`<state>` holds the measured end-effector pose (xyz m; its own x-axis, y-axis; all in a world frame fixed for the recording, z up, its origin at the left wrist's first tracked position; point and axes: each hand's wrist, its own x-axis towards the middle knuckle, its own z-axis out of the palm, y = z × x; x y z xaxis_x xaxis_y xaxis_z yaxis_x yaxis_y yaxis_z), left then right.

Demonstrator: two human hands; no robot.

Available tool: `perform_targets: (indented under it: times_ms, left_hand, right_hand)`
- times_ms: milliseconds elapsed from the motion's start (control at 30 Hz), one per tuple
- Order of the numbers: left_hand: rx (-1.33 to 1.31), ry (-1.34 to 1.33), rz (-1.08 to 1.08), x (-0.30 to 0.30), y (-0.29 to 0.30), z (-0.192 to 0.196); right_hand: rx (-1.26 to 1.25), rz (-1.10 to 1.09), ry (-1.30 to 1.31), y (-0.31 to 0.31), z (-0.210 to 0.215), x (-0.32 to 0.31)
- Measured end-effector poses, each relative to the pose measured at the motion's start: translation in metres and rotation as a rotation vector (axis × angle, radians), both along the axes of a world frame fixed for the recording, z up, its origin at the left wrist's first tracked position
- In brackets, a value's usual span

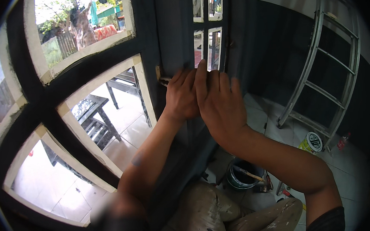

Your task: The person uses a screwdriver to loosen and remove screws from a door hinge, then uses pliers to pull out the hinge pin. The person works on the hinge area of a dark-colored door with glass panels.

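My left hand rests on the dark painted upright of a window frame, with its fingers bent at a short beige strip of masking tape and a small dark piece on the frame's edge. Whether it grips that piece is hidden. My right hand lies flat against the same upright, fingers straight up, and partly overlaps the left hand. Masking tape borders the glass panes to the left.
A dark paint bucket with a wooden-handled brush stands on the tiled floor by my paint-stained knees. A small tin and a bottle lie near a metal ladder that leans on the dark wall. Outside are a table and benches.
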<state>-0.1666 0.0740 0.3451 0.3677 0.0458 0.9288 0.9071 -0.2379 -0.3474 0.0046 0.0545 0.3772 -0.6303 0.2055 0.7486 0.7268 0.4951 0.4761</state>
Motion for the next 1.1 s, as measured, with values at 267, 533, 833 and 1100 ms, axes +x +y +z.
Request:
perform_targets:
  times_ms: [267, 533, 833, 1100]
  left_hand:
    - [-0.235, 0.077, -0.013, -0.002, -0.018, 0.011]
    - [-0.453, 0.007, 0.023, -0.001, -0.04, 0.014]
    - [-0.257, -0.126, 0.026, 0.02, -0.03, 0.019]
    - [-0.355, -0.169, 0.138, 0.11, -0.022, -0.027]
  right_hand:
    - [-0.295, 0.186, -0.097, 0.008, 0.02, 0.014]
    - [-0.406, 0.21, 0.109, -0.008, 0.01, 0.004]
    - [-0.117, -0.06, -0.011, -0.016, 0.032, 0.006]
    - [-0.111, -0.171, -0.265, -0.024, -0.003, 0.042]
